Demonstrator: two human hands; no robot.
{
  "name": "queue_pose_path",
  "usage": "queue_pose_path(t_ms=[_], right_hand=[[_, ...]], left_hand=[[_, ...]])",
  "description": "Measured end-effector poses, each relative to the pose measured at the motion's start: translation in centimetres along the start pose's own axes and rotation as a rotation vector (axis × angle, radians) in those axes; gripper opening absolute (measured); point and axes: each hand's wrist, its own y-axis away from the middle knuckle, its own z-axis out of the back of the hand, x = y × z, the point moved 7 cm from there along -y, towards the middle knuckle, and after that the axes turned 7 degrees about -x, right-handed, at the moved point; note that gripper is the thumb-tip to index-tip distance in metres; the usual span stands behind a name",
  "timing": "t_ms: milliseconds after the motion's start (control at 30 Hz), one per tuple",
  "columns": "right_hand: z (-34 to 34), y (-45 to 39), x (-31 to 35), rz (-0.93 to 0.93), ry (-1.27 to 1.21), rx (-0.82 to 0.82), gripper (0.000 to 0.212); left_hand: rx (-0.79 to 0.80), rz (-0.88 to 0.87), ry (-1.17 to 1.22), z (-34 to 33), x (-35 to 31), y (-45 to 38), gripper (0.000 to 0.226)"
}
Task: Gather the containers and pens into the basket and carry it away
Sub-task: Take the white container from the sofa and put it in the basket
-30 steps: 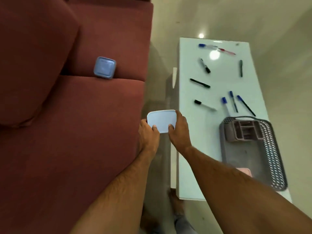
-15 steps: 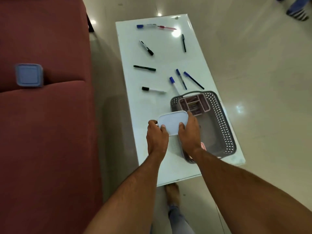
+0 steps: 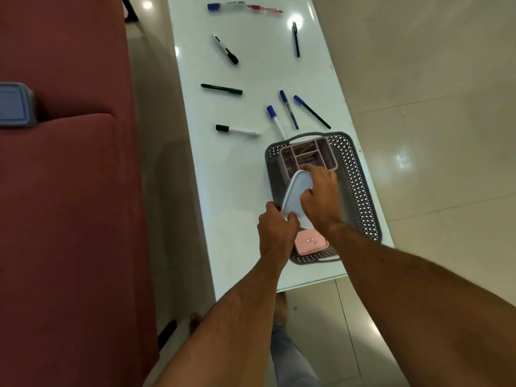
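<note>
Two hands: both grip one pale blue container (image 3: 296,196), held tilted over the grey basket (image 3: 358,191).
Left hand (image 3: 276,231): fingers and thumb curled round the container's near corner, at the basket's left rim.
Right hand (image 3: 321,195): thumb on the container's lid, fingers wrapped over its far right edge, inside the basket's outline.
Pink container (image 3: 310,242): lies flat in the near end of the basket, just beneath the two wrists.
Basket: perforated walls, white handles at near and far ends, standing on the near right part of the white table (image 3: 223,177).
Pink organiser (image 3: 307,155): compartmented, upright in the far end of the basket; its contents are too blurred to name.
Pens on table: a black-capped marker (image 3: 236,130) left of the basket; three blue-capped pens (image 3: 289,108) just beyond the basket's far rim; a dark green pen (image 3: 221,89) farther left; a black marker (image 3: 225,49) and a thin black pen (image 3: 296,39) farther still; a blue-capped and a red pen (image 3: 243,7) at the far edge.
Red sofa (image 3: 61,191): along the left, with a blue-lidded container (image 3: 15,104) resting where seat meets back.
</note>
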Motion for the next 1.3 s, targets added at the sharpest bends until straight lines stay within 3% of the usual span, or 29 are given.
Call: queue_pose_path(t_ms=[267, 500, 800, 1000, 1300], right_hand=[[0.0, 0.0, -0.6, 0.195, 0.093, 0.048, 0.048], [-1.8, 0.8, -1.3, 0.274, 0.099, 0.145, 0.046], [-1.8, 0.6, -3.9, -0.040, -0.088, -0.032, 0.058], [-3.7, 1.9, -8.0, -0.310, -0.159, 0.058, 0.064], [-4.6, 2.5, -8.5, -0.269, -0.049, 0.187, 0.052]], left_hand=[[0.020, 0.132, 0.015, -1.6, 0.7, 0.9, 0.034], [0.012, 0.143, -0.033, -2.6, 2.0, 1.3, 0.025], [-0.088, 0.106, -0.084, -2.8, 1.9, 0.1, 0.025], [-0.120, 0.147, -0.096, -3.9, 1.7, 0.4, 0.030], [-0.075, 0.135, -0.314, -4.3, 1.2, -0.2, 0.035]])
